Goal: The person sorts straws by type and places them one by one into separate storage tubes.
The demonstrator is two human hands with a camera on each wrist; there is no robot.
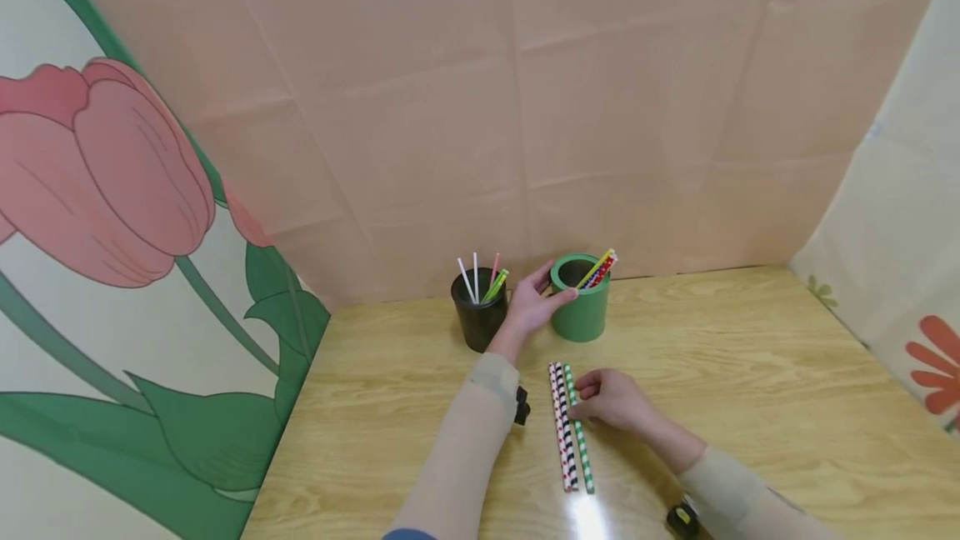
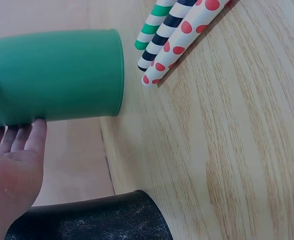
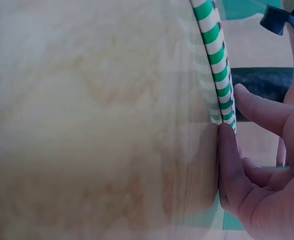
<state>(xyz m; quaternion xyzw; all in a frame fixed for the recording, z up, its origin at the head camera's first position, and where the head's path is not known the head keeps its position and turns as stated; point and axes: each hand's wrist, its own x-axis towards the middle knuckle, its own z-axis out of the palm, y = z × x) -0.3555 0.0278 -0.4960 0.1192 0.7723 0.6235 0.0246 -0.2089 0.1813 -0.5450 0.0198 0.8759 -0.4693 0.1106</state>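
My left hand (image 1: 528, 307) holds the left side of a green cup (image 1: 579, 319), thumb near the rim and fingers along its wall. Several patterned straws, yellow and red among them, stand in this cup. Three paper straws lie side by side on the table: a red-dotted straw (image 1: 560, 432), a black-striped straw (image 1: 568, 444) and a green-striped straw (image 1: 583, 448). At the right of this row is my right hand (image 1: 615, 398), its thumb and index fingertips right at the green-striped straw (image 3: 218, 65), with space between them.
A black cup (image 1: 482, 327) holding white, pink and green straws stands left of the green cup. Behind both rises a tan cloth backdrop (image 1: 420, 148). The wooden table (image 1: 750, 373) extends to the right, toward a flowered cloth (image 1: 915, 273).
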